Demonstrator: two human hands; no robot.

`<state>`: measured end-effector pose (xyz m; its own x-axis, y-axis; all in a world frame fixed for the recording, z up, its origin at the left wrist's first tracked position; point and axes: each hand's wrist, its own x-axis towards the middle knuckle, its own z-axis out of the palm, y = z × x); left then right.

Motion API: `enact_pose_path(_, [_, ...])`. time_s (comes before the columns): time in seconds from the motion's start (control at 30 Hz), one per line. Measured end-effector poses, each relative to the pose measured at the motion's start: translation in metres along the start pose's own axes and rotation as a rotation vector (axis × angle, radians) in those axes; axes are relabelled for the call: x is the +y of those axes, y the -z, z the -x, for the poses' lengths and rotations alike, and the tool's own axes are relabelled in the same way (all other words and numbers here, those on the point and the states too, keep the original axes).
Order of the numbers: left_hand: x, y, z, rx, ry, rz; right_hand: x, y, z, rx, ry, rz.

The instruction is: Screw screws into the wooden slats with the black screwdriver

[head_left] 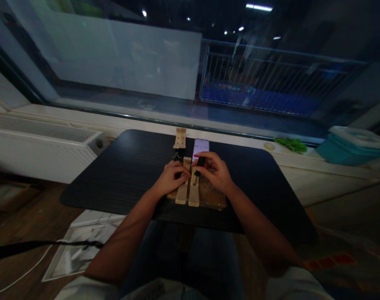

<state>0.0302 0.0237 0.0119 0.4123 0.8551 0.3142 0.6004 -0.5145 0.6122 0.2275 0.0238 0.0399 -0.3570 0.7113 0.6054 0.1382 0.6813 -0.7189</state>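
Note:
My right hand point(216, 171) is closed round the black handle of a screwdriver point(201, 163). Its metal shaft slants down to a hole in the right-hand light wooden piece point(194, 196). Beside that lies a second, similar wooden piece point(181, 192), parallel to the first with a narrow gap between. My left hand point(170, 178) has its fingers bent over this second piece, thumb and fingertips pressed at its edge. Beneath both pieces is a brown board point(210, 199) that looks wrapped in clear film.
The dark table point(124, 166) stands against a window sill. A lit phone point(201, 146), another pair of wooden pieces point(179, 137) and small black items point(176, 156) lie beyond my hands. A tape roll point(269, 146), green leafy thing point(291, 144) and teal container point(346, 148) sit right; a radiator point(42, 146) left.

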Motion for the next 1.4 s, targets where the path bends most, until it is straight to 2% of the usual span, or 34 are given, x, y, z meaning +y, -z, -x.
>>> enact_pose_path(0.2, [-0.006, -0.004, 0.000, 0.033, -0.033, 0.036, 0.003, 0.008, 0.000, -0.102, 0.048, -0.021])
enact_pose_path(0.33, [-0.012, -0.007, -0.001, 0.061, -0.053, 0.070, 0.001, 0.012, -0.001, -0.136, -0.013, -0.047])
enact_pose_path(0.87, [-0.013, -0.008, 0.001, 0.066, -0.058, 0.081, 0.003, 0.000, -0.001, 0.094, 0.049, 0.057])
enact_pose_path(1.0, [-0.013, -0.007, 0.001, 0.061, -0.059, 0.084, 0.002, 0.000, -0.001, 0.113, 0.103, 0.095])
enact_pose_path(1.17, [-0.014, -0.008, 0.000, 0.053, -0.060, 0.082, 0.001, 0.006, 0.001, 0.004, 0.126, 0.108])
enact_pose_path(1.27, [-0.014, -0.008, 0.000, 0.057, -0.053, 0.083, 0.003, 0.009, 0.002, -0.069, 0.073, 0.019])
enact_pose_path(1.4, [-0.014, -0.008, 0.001, 0.050, -0.043, 0.077, 0.003, 0.010, 0.001, -0.099, 0.000, -0.092])
